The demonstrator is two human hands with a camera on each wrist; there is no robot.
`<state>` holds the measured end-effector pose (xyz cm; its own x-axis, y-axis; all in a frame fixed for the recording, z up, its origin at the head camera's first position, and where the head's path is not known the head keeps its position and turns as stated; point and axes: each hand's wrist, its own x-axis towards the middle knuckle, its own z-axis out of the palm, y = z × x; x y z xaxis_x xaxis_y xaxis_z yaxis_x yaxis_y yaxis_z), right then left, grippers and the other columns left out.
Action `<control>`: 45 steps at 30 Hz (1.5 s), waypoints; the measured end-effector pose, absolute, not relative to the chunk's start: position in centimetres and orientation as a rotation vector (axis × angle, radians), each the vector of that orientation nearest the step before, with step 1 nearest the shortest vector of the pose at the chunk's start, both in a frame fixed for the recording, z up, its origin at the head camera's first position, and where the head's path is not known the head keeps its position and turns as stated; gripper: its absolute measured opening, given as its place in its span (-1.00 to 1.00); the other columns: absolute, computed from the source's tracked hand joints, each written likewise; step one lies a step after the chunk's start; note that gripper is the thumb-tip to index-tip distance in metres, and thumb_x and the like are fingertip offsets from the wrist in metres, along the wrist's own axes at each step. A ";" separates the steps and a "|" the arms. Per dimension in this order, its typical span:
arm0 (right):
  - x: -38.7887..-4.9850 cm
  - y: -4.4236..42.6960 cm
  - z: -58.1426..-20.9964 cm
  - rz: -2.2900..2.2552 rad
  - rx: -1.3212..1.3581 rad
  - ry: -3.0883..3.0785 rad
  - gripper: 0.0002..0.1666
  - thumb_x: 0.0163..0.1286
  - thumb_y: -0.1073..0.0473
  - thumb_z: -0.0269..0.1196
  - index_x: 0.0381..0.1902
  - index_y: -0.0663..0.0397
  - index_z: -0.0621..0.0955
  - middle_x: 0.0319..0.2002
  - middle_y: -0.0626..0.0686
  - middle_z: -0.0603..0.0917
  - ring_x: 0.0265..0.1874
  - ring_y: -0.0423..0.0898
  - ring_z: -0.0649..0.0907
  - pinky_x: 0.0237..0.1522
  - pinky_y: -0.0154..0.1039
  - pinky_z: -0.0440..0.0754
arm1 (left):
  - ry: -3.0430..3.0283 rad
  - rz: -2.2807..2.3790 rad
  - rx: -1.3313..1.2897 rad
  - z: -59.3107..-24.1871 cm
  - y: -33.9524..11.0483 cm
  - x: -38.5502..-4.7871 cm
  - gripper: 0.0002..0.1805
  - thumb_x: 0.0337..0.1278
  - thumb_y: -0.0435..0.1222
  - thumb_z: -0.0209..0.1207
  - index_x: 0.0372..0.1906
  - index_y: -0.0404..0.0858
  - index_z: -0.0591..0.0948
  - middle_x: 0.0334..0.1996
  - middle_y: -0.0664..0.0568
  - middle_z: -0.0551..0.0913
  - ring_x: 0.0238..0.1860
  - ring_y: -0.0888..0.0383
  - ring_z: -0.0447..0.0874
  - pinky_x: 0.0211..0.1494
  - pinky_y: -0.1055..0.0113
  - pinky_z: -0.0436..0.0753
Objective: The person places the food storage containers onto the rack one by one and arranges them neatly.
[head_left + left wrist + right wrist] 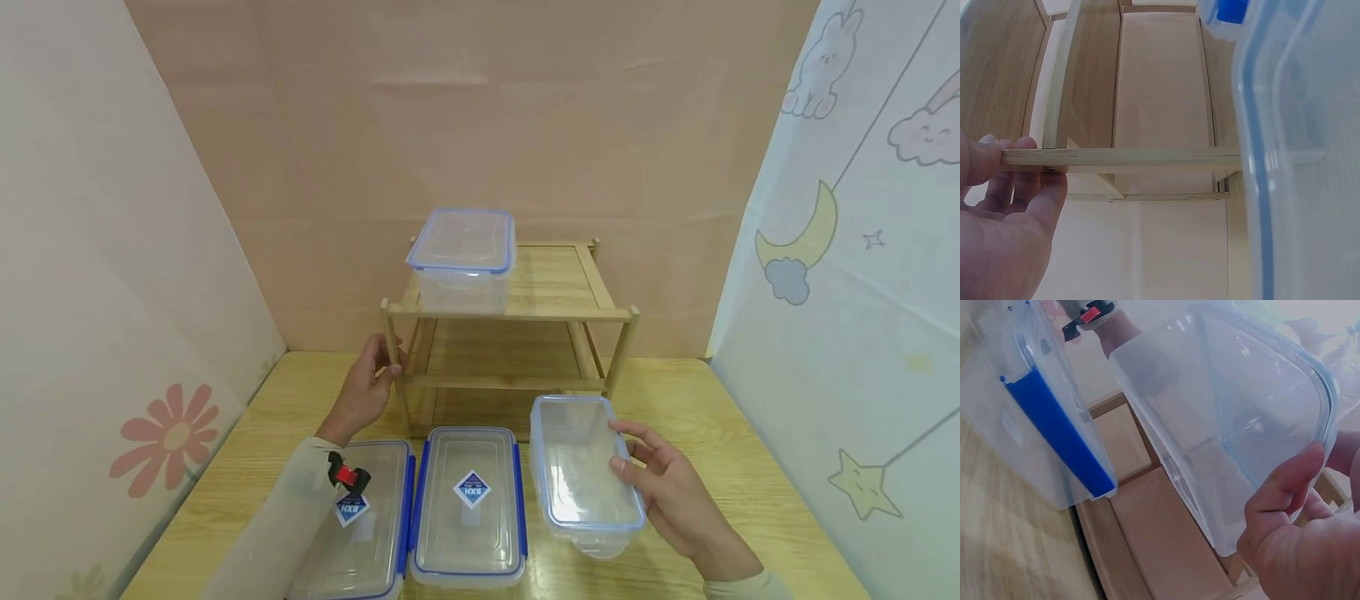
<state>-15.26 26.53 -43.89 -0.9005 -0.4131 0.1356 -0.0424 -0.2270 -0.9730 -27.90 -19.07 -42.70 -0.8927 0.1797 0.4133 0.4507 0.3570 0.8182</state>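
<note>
My left hand (366, 387) grips the left front post of a wooden shelf rack (498, 381), thumb on one side and fingers on the other. In the left wrist view that hand (1016, 219) pinches the post between thumb and fingers. My right hand (671, 492) holds a clear plastic food container (585, 467) with a pale blue rim by its right edge, tilted in front of the rack. The right wrist view shows the container (1172, 406) raised off the table, the thumb on its rim.
Another clear container (463, 250) stands on the rack's top tier, at the left. Two clear containers with dark blue clips, a left one (371, 533) and a middle one (470, 533), lie on the wooden table (750, 500). Printed side walls flank the table.
</note>
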 end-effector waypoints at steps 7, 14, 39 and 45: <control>-15.5 26.6 -42.7 -2.241 -0.558 1.783 -0.41 0.63 0.44 0.00 0.44 -0.22 0.44 0.07 -0.05 0.49 -0.04 -0.15 0.72 -0.05 -0.08 0.83 | -2.371 -1.560 -0.554 -42.5 -18.9 -27.9 -0.62 0.59 -0.52 -0.01 0.35 -0.22 0.34 0.08 -0.27 0.63 0.17 -0.18 0.66 0.32 -0.21 0.62; -15.8 26.4 -40.8 -2.254 -0.559 1.813 -0.44 0.64 0.42 0.01 0.41 -0.25 0.47 0.05 -0.06 0.53 -0.04 -0.15 0.71 -0.07 -0.09 0.82 | -2.381 -1.531 -0.530 -42.3 -18.8 -28.2 -0.61 0.59 -0.52 -0.02 0.35 -0.20 0.35 0.07 -0.22 0.64 0.14 -0.14 0.66 0.31 -0.19 0.63; -18.1 25.5 -32.8 -2.411 -0.708 1.760 -0.47 0.62 0.45 0.02 0.38 -0.11 0.51 0.01 -0.01 0.64 -0.07 -0.12 0.75 -0.12 -0.12 0.84 | -2.352 -1.613 -0.510 -41.9 -18.8 -28.0 -0.54 0.54 -0.55 0.03 0.40 -0.21 0.36 0.13 -0.27 0.64 0.24 -0.20 0.64 0.35 -0.15 0.62; -18.9 25.3 -30.6 -2.424 -0.680 1.761 -0.51 0.63 0.41 0.05 0.38 -0.09 0.48 0.02 0.01 0.64 -0.07 -0.09 0.75 -0.07 -0.11 0.84 | -2.275 -1.730 -0.515 -41.8 -18.9 -27.6 -0.51 0.56 -0.50 0.07 0.45 -0.18 0.36 0.21 -0.36 0.54 0.24 -0.26 0.63 0.19 0.29 0.71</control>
